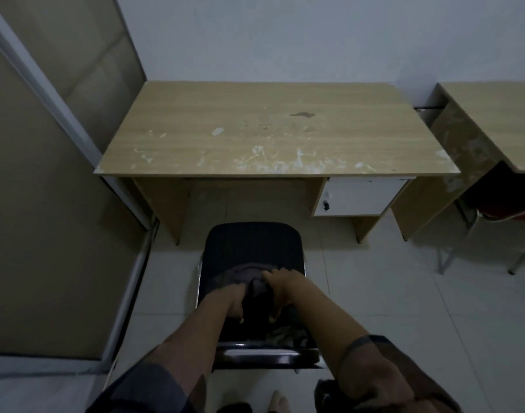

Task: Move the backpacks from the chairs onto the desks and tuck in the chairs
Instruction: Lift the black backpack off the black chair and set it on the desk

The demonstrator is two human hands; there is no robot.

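Observation:
A dark backpack (255,281) lies on the seat of a black chair (252,245) that stands pulled out in front of a wooden desk (273,129). My left hand (232,302) and my right hand (277,289) are both down on the backpack, fingers curled around its top part on either side of a dark strap or handle. The dim light hides the exact grip. The chair's backrest (267,354) is nearest me, below my forearms.
A white drawer unit (359,198) hangs under the desk's right side. A second desk (493,120) stands to the right with a red chair (511,213) under it. A beige partition (46,204) runs along the left. The floor is pale tile.

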